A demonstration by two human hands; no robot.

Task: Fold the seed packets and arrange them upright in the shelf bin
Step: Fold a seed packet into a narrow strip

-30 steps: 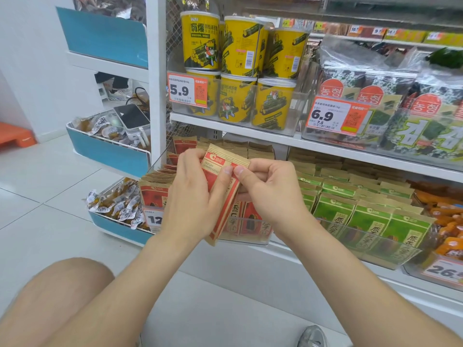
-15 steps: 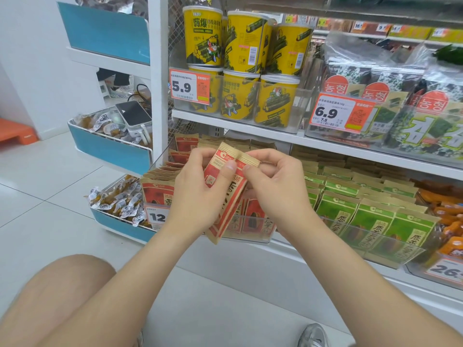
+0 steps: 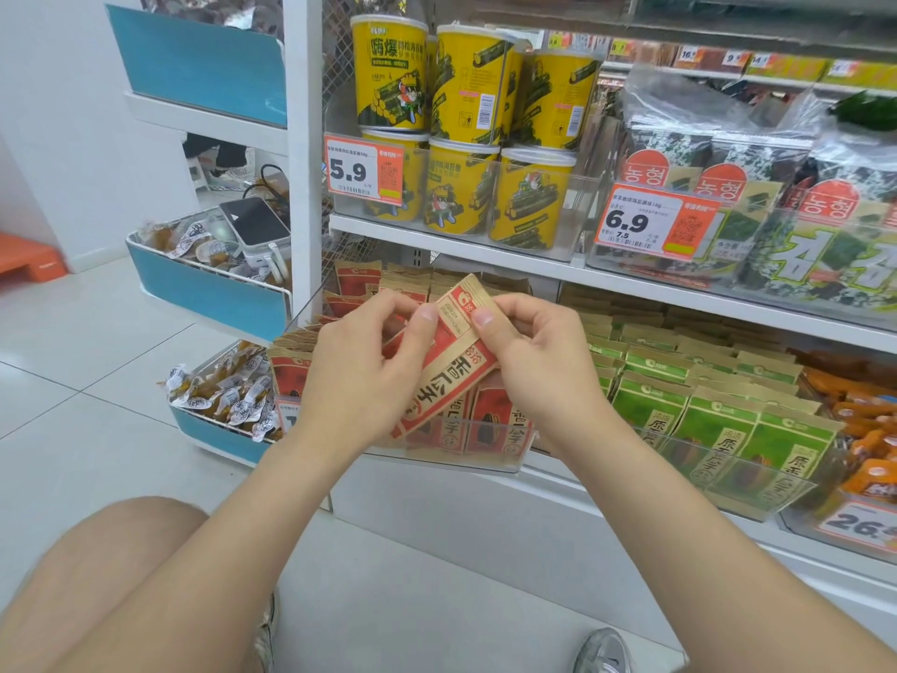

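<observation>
**A:** Head camera: what has changed?

**B:** I see the red-and-brown paper seed packet (image 3: pixel 449 376) has turned from nearly edge-on to slanted, with its face towards me. It is just in front of the clear plastic shelf bin (image 3: pixel 505 460). The left hand (image 3: pixel 349 381) grips its lower half and the right hand (image 3: pixel 539 366) pinches the top flap. I judge the fold is under way and the packet not yet binned.

**A:** Anything unclear?

**B:** Fingers hide the crease. I can't tell how many packets the left hand holds.
</observation>
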